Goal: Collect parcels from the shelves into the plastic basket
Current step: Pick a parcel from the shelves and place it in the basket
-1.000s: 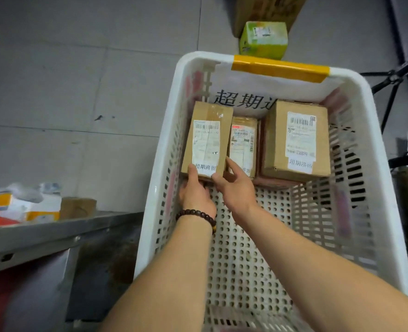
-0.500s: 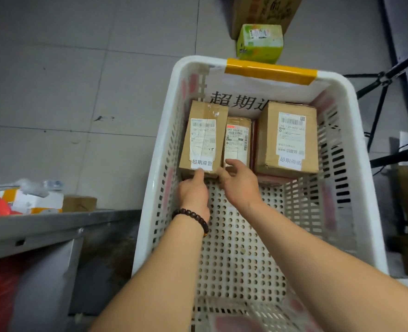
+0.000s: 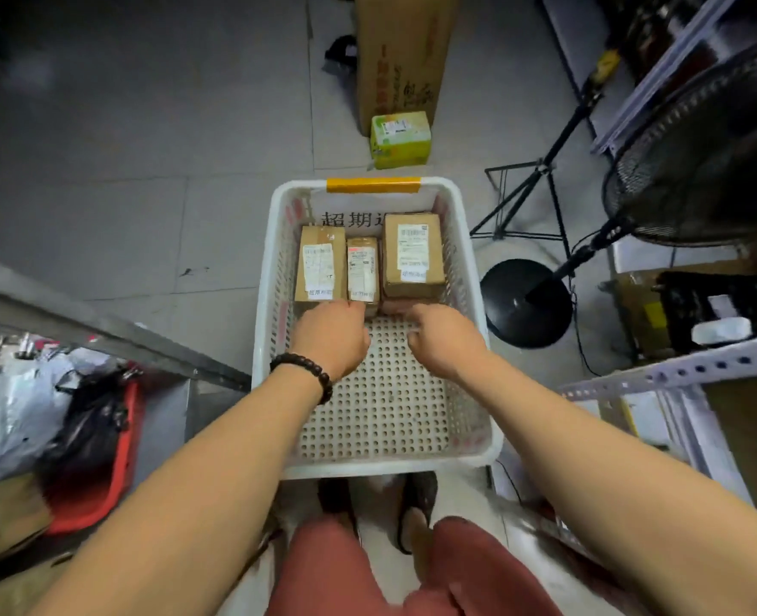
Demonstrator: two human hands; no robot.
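A white plastic basket (image 3: 474, 277) with yellow tape on its far rim stands on the floor in front of my feet. Three brown cardboard parcels lie side by side at its far end: a left parcel (image 3: 321, 262), a narrow middle parcel (image 3: 362, 269) and a larger right parcel (image 3: 413, 253), all with white labels facing up. My left hand (image 3: 332, 337), with a bead bracelet on the wrist, is at the near edge of the left and middle parcels. My right hand (image 3: 445, 340) hovers just before the right parcel, fingers loosely curled, holding nothing.
A green box (image 3: 400, 139) and a tall carton (image 3: 401, 60) stand on the floor beyond the basket. A fan on a black round base (image 3: 525, 304) and a tripod (image 3: 527, 202) are to the right. Metal shelving (image 3: 679, 371) flanks the right, a shelf with bags (image 3: 34, 406) the left.
The view has pulled up and back, so the whole basket and my legs show. My hands have drawn apart; the right hand has moved from the middle parcel toward the right one.
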